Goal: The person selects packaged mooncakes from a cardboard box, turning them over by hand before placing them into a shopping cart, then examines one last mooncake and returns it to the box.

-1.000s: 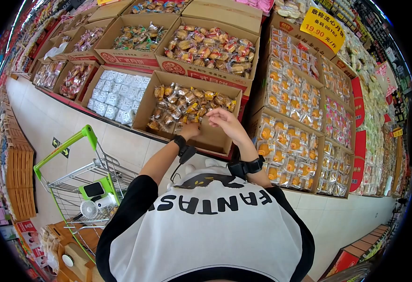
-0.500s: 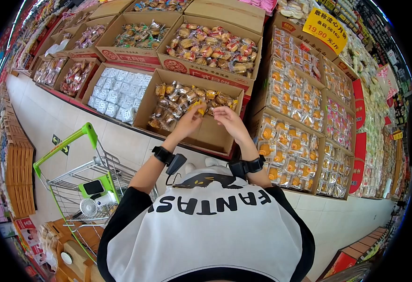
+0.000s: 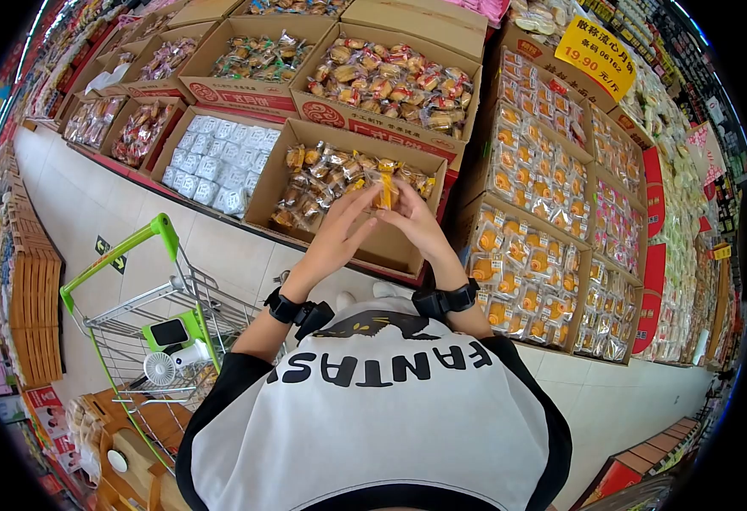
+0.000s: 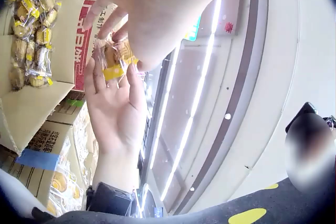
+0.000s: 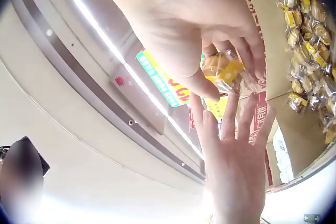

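A mooncake (image 3: 384, 192) in a clear wrapper with a yellow band is raised over the open cardboard box (image 3: 390, 247). My right hand (image 3: 420, 228) holds it between thumb and fingers, as the right wrist view also shows, with the mooncake (image 5: 223, 70) under the curled fingers. From the other side comes my left hand (image 3: 339, 230), its fingers straight and their tips right at the wrapper. In the right wrist view, that left hand (image 5: 236, 171) has its palm turned toward the camera. More wrapped mooncakes (image 3: 309, 189) lie in the box's back and left part.
White-wrapped pieces (image 3: 211, 162) fill the box to the left. Behind stands a box of red-banded cakes (image 3: 390, 81). Trays of orange-topped packs (image 3: 518, 255) line the right. A green-handled shopping cart (image 3: 126, 260) with a small white fan (image 3: 160, 368) stands at the left.
The left hand has risen from among the mooncakes and moved up beside the right hand. A wrapped mooncake now shows in the right hand's fingers.
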Tool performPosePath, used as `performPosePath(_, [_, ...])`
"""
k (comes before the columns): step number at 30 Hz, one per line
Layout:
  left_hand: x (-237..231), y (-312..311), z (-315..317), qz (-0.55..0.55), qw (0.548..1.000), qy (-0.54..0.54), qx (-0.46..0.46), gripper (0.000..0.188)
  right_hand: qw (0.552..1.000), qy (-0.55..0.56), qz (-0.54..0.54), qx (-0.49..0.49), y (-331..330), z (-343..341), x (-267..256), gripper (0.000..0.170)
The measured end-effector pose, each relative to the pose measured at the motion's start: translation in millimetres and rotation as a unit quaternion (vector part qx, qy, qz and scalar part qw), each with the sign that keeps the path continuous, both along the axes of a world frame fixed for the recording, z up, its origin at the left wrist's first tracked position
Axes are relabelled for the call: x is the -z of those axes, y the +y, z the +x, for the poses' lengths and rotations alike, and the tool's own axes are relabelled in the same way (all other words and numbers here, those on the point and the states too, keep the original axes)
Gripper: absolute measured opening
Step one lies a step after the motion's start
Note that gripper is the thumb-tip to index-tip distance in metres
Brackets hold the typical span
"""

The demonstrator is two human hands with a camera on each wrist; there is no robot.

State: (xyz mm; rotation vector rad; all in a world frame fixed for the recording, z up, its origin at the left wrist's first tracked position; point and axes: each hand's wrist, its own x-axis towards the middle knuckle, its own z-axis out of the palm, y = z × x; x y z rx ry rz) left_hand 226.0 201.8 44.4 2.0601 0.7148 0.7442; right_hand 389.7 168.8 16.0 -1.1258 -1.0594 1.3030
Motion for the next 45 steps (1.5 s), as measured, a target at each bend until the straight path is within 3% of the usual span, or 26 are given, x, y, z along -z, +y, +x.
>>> performPosePath(2, [0,0,-2,-0.014,1.000,-0.018,-0.004,0.047,0.999,0.043,-0.007,-0.002,0,0,-2,0.048])
performPosePath(4, [6,1,-5,-0.155,0.983,-0.093,-0.021,0.044,0.999,0.029,-0.044,0.011,-1,-1,-5,0.042])
performPosePath(11, [27,6,-11,-0.163,0.980,-0.109,-0.038,0.037,0.990,0.128,-0.057,0.003,-5,-9,-15,0.035])
performPosePath(14, [23,2,-11,-0.191,0.976,-0.097,-0.040,0.035,0.992,0.090,-0.083,-0.022,-4,-9,-13,0.035])
performPosePath(23, [31,7,-16,-0.242,0.957,-0.144,-0.068,0.028,0.999,0.033,-0.012,-0.031,-2,-10,-5,0.027])
performPosePath(26, [22,16,-19,-0.228,0.969,-0.077,-0.054,0.024,0.999,0.016,-0.032,-0.032,-3,-6,-6,0.026])
performPosePath(28, [15,20,-18,-0.240,0.963,-0.114,-0.040,0.021,0.996,-0.044,-0.038,-0.071,-4,-1,-4,0.031])
performPosePath(32, [8,30,-13,-0.235,0.969,-0.077,-0.011,0.020,0.996,-0.023,-0.067,-0.059,-6,-7,0,0.029])
performPosePath(38, [39,53,0,-0.242,0.957,-0.157,-0.035,0.015,0.998,0.019,-0.060,-0.030,-4,-6,2,0.032])
performPosePath(41, [83,74,-3,-0.270,0.953,-0.125,-0.064,0.016,0.999,0.009,-0.048,0.014,-6,-3,-2,0.033])
performPosePath(43, [109,86,-5,-0.172,0.979,0.052,-0.097,0.018,0.997,-0.011,-0.074,0.020,-9,-1,-8,0.033])
performPosePath(44, [118,89,-5,-0.172,0.979,0.053,-0.096,0.018,0.997,-0.010,-0.074,0.021,-9,0,-6,0.033])
performPosePath(45, [121,90,-4,-0.153,0.976,0.126,-0.093,0.020,0.997,-0.008,-0.072,0.019,-9,1,-2,0.034])
